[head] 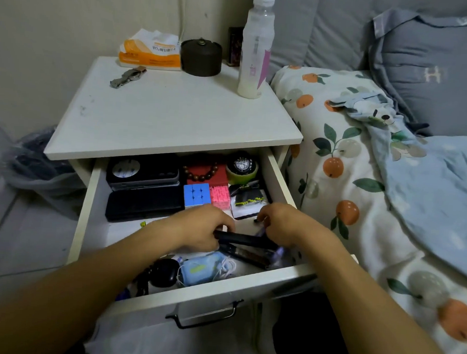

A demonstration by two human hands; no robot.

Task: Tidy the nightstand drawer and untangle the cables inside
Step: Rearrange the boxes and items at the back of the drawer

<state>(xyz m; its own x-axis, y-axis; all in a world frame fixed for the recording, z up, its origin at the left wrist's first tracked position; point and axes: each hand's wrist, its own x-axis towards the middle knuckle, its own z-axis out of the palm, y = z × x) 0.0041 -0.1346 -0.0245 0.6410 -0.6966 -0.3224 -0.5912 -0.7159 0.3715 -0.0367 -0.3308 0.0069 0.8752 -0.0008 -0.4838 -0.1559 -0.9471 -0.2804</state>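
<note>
The drawer (90, 196) stands pulled out of the nightstand (173, 114), beside the bed (362, 183). At its back lie two black cases (145, 188), a red box (208, 172) with beads, a watch (242, 165) on a green stand, a blue cube (197, 194) and a pink cube (220, 197). Near the front sit a black pod (165, 272), a blue pouch (199, 269) and white cable (226, 268) — loosely tangled. Both arms reach in: the left hand (200, 226) curls round one end of a black bar (245, 239), while the right hand (284, 222) pinches something small and dark — what, I cannot tell.
</note>
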